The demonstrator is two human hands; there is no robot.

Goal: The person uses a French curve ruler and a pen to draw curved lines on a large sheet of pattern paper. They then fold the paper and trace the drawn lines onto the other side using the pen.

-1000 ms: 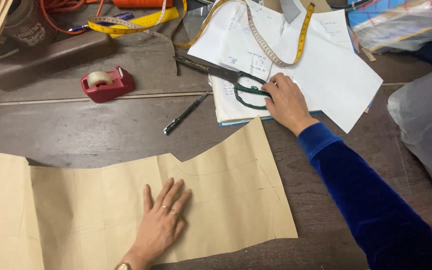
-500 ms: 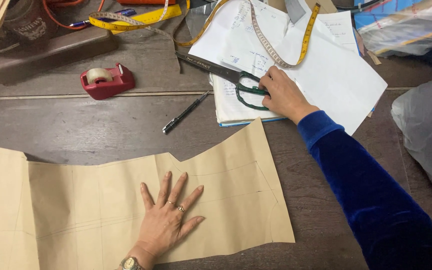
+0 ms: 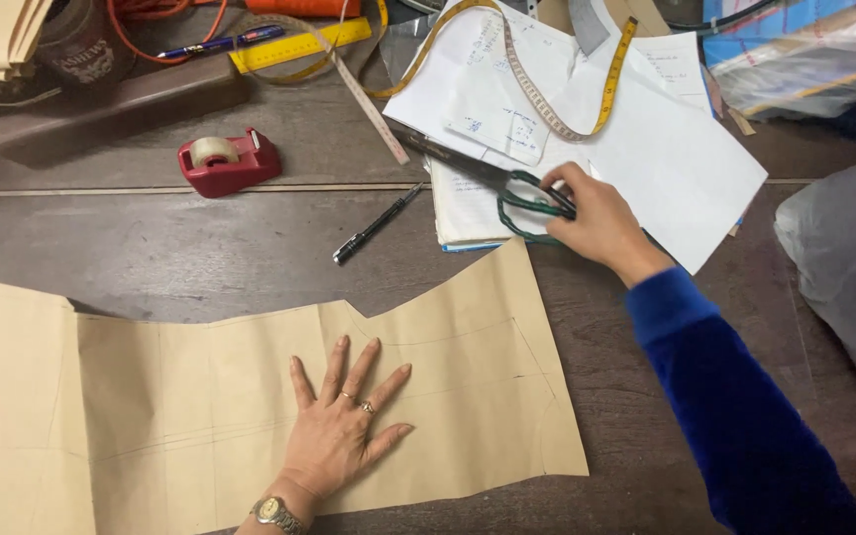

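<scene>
Right hand (image 3: 598,220): reached across the table; fingers curled around the green handles of the scissors (image 3: 507,186); sleeve dark blue
Left hand (image 3: 344,426): flat, fingers spread apart, palm pressed on the brown pattern paper (image 3: 448,386); rings on two fingers; wristwatch at the wrist
Scissors: lying on the white papers (image 3: 666,159); blades pointing up and left; handles just above the brown paper's upper edge
Brown pattern paper: spread on the wooden table (image 3: 200,248); creased, with faint drawn lines
Pen (image 3: 376,224): black; on bare table left of the scissors
Tape dispenser (image 3: 228,160): red; well left of the papers
Measuring tape (image 3: 547,99): yellow; draped over the white papers
</scene>
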